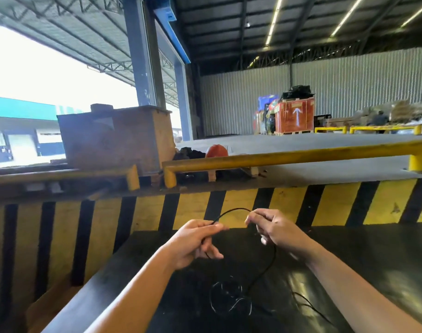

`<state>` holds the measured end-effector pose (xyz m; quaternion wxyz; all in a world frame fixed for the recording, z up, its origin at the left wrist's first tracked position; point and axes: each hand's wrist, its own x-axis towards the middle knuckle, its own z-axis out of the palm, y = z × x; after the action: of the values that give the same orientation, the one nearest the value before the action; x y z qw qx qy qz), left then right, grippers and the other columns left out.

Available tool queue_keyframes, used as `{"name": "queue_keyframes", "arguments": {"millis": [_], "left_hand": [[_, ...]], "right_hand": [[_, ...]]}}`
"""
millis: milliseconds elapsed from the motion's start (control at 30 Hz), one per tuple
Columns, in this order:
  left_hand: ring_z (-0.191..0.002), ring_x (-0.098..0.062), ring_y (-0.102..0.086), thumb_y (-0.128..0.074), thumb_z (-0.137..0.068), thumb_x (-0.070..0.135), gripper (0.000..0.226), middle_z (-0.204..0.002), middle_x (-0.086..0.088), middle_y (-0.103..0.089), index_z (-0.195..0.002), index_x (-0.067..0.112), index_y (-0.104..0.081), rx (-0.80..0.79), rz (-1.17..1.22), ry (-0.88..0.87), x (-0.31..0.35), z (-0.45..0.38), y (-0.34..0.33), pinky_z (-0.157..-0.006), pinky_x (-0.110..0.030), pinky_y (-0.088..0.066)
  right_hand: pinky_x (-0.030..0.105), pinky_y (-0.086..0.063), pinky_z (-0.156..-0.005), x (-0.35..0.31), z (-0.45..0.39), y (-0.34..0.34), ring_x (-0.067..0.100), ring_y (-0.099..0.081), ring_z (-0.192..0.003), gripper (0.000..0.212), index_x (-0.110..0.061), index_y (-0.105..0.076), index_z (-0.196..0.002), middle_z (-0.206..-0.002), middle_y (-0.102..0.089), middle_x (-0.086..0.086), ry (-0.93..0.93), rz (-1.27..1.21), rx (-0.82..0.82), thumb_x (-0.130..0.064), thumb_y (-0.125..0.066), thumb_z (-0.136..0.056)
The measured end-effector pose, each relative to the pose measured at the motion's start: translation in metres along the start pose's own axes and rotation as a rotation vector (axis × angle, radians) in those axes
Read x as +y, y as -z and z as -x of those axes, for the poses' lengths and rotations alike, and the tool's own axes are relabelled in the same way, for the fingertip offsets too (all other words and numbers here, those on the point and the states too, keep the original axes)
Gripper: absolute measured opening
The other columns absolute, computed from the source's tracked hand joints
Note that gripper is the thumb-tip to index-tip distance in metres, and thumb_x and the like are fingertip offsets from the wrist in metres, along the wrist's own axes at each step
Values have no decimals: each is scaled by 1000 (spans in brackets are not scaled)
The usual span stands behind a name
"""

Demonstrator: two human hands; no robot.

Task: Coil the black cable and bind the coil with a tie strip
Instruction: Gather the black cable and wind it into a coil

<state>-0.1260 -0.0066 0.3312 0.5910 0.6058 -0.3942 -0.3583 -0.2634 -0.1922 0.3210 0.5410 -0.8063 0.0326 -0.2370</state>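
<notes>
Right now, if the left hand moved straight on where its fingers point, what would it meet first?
Probably the right hand: the left hand points right, across a short arc of black cable held between both. Depth is unclear.

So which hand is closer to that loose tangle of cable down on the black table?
Left. The left hand hangs almost straight above the tangle on the table; the right hand is higher and off to the right.

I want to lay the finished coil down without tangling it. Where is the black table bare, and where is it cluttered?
Bare: the table right of the right hand, up to the striped wall, and the near-left strip beside the left forearm. Crowded: the middle, where the black cable hangs from both hands into loose loops, with a strand trailing near-right.
</notes>
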Motion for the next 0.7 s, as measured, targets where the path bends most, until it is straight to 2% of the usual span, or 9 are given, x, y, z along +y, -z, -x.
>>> {"name": "queue_keyframes", "arguments": {"millis": [100, 200, 267, 333, 433, 533, 600, 667, 700], "left_hand": [[-41, -16, -64, -60, -88, 17, 30, -29, 3, -41, -111, 0, -69, -162, 359, -3, -3, 5, -14, -66, -39, -61], [-43, -15, -65, -71, -81, 27, 29, -31, -1, -51, -97, 3, -74, -308, 663, -136, 7, -1, -30, -66, -37, -61], [-69, -21, -74, -61, -86, 35, 33, -57, -8, -71, -97, 8, -75, -299, 747, -229, 21, -14, -46, -77, -40, -60], [-110, -28, -66, -49, -91, 43, 39, -111, -11, -73, -110, 19, -73, -184, 697, -301, 32, -31, -58, -95, -48, -51], [-141, -30, -32, -37, -92, 51, 42, -149, -1, -43, -126, 38, -58, 55, 400, -283, 30, -52, -59, -111, -62, -19], [-147, -26, -13, -34, -94, 56, 46, -160, 1, -21, -139, 45, -38, 219, -160, -106, 15, -63, -39, -113, -61, -9], [-148, -23, -11, -29, -97, 55, 48, -161, 2, -17, -143, 43, -33, 136, -489, 98, 1, -66, -19, -115, -56, -10], [-146, -20, -20, -24, -99, 53, 49, -160, 2, -22, -145, 40, -32, 14, -839, 257, -11, -64, -6, -117, -45, -19], [-139, -19, -33, -23, -99, 53, 49, -156, 1, -30, -145, 39, -33, -47, -946, 308, -12, -61, -3, -111, -39, -30]], "right_hand": [[21, -36, -43, 9, 2, 13, 3, -40, -44, 24, -24, -68, -90, -48, -45, -13, 44, 60, 99, -37, -48, -95], [28, -29, -42, 26, 3, 17, 8, -32, -42, 25, -22, -68, -88, -50, -36, -7, 8, 16, 109, -32, -46, -97], [30, -29, -42, 39, 7, 9, 11, -29, -42, 29, -21, -67, -88, -50, -33, -5, -19, -2, 8, -36, -43, -97], [29, -29, -42, 50, 13, -3, 10, -29, -41, 32, -22, -67, -89, -47, -33, -8, -25, 37, -90, -40, -41, -97], [21, -32, -44, 58, 23, -7, 5, -37, -42, 30, -25, -66, -90, -46, -43, -10, -22, 252, -143, -44, -43, -96], [26, -45, -63, 56, 26, 13, 10, -58, -65, 29, -24, -68, -90, -74, -66, -4, 4, 526, -199, -43, -45, -95], [20, -46, -70, 49, 24, 34, 3, -62, -77, 28, -23, -69, -91, -85, -70, -8, -10, 628, -184, -41, -48, -95], [11, -42, -62, 40, 17, 57, -4, -60, -68, 24, -22, -69, -88, -74, -66, -13, -11, 670, -108, -37, -51, -94], [10, -41, -59, 37, 12, 67, -6, -58, -64, 22, -23, -69, -85, -69, -63, -15, 0, 681, -52, -34, -52, -94]]}}
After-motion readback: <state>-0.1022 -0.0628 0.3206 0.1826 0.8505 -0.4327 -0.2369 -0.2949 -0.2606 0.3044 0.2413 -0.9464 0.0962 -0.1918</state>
